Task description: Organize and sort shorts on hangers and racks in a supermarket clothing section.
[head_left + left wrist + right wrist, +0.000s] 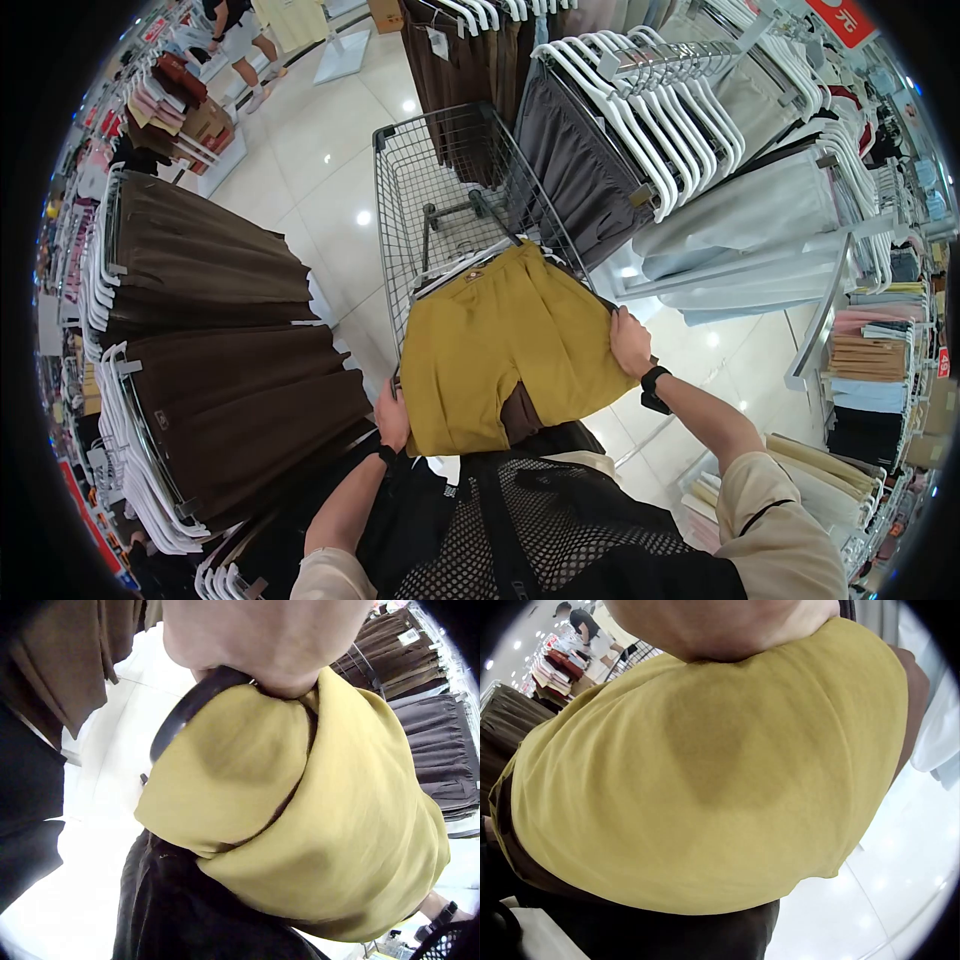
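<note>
Mustard-yellow trousers (500,345) lie draped over the near end of a wire shopping cart (405,215), their legs hanging toward the person. Brown cloth (520,412) shows beneath them. At the cart's left end, the left hand (392,415) grips the dark handle (196,705), close against the yellow fabric. On the opposite side, the right hand (630,342) grips the cart's handle at the trousers' edge; its fingertips are hidden. In the right wrist view the yellow trousers (727,772) spread out below that hand.
Racks of dark brown trousers (240,410) stand close on the left. To the right hang grey trousers (570,160) on white hangers (660,120) and pale trousers (740,220). Glossy tiled floor (320,190) runs ahead, with another person (240,45) farther off.
</note>
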`<state>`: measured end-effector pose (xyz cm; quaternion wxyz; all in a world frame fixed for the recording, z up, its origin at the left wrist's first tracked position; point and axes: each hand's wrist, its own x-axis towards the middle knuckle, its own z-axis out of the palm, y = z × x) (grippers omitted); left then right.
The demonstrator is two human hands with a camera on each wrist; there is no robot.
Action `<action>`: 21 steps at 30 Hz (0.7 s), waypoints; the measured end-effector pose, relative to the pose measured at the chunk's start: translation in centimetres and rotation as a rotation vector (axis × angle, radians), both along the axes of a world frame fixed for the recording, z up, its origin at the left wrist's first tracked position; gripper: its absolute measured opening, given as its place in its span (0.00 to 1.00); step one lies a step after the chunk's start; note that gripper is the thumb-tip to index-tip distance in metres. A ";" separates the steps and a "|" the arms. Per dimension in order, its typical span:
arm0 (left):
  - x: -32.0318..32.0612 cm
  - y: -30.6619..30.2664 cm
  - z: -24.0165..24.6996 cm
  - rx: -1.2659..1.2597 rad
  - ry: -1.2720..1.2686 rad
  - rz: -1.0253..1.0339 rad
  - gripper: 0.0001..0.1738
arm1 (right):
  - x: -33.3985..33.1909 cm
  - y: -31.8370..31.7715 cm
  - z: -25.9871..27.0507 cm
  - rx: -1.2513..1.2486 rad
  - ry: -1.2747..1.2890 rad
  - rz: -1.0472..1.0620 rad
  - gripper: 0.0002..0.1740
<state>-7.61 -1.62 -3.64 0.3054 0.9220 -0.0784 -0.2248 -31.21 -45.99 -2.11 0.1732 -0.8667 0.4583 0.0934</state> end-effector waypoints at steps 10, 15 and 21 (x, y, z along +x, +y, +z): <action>0.1 0.0 -0.1 0.008 0.026 -0.027 0.15 | -0.2 0.0 0.1 0.006 -0.044 -0.025 0.19; -0.1 0.5 -1.2 0.007 -0.017 -0.036 0.14 | -0.1 -0.1 0.0 -0.004 -0.042 -0.020 0.19; 0.0 0.2 -0.5 0.064 -0.028 -0.054 0.15 | -0.6 -0.1 -0.7 -0.048 -0.060 -0.001 0.18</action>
